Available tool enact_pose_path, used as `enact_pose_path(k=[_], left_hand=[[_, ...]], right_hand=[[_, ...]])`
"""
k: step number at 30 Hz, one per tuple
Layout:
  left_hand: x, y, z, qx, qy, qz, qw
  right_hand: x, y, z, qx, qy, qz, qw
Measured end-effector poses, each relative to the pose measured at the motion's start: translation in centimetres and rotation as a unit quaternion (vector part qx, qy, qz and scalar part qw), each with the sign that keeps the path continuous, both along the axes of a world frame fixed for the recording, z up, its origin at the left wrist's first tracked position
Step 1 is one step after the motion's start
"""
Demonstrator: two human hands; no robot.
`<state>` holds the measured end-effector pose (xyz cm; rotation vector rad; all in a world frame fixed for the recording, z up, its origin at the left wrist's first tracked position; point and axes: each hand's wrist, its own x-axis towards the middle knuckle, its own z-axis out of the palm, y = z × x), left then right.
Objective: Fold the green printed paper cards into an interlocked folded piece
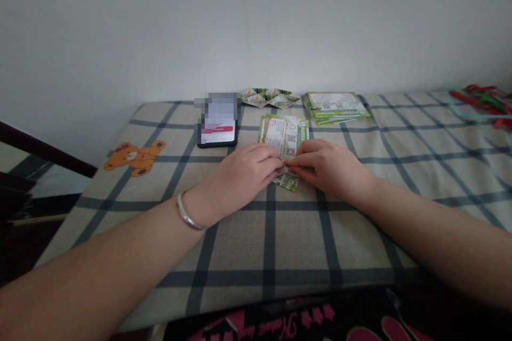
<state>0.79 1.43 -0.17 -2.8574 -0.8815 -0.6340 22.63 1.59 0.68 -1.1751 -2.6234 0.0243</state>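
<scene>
My left hand [256,168], with a silver bangle at its wrist, is closed with its fingertips pinching a small part of a printed paper. Opposite it, my right hand [320,162] pinches at the same spot, and the fingertips of both hands almost meet. Under and just beyond them lie green-and-white printed cards [280,130] with square codes, overlapping one another. The fingers cover part of the held paper, so its full shape cannot be made out. Folded green-and-white paper pieces [270,98] sit behind, near the wall.
A phone [218,136] with a lit screen lies left of the cards. A stack of similar cards [336,106] is at the back right. Red and green items [486,98] lie at the far right. A bear picture [136,157] is on the checked tablecloth [240,277].
</scene>
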Motion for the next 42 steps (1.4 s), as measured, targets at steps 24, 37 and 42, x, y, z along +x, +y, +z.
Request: enact_pose_path(k=[24, 37, 42], left_hand=[[-0.6, -1.0, 1.9, -0.017, 0.149, -0.009, 0.989], [-1.0, -1.0, 2.1, -0.01, 0.147, -0.024, 0.989], [-0.9, -0.9, 2.0, -0.003, 0.142, -0.025, 0.99]], right_hand=[[1.0, 0.2, 1.1, 0.043, -0.099, 0.153, 0.982], [1.1, 0.0, 1.2, 0.05, -0.086, 0.133, 0.986], [1.1, -0.3, 2.0, 0.072, -0.132, 0.143, 0.978]])
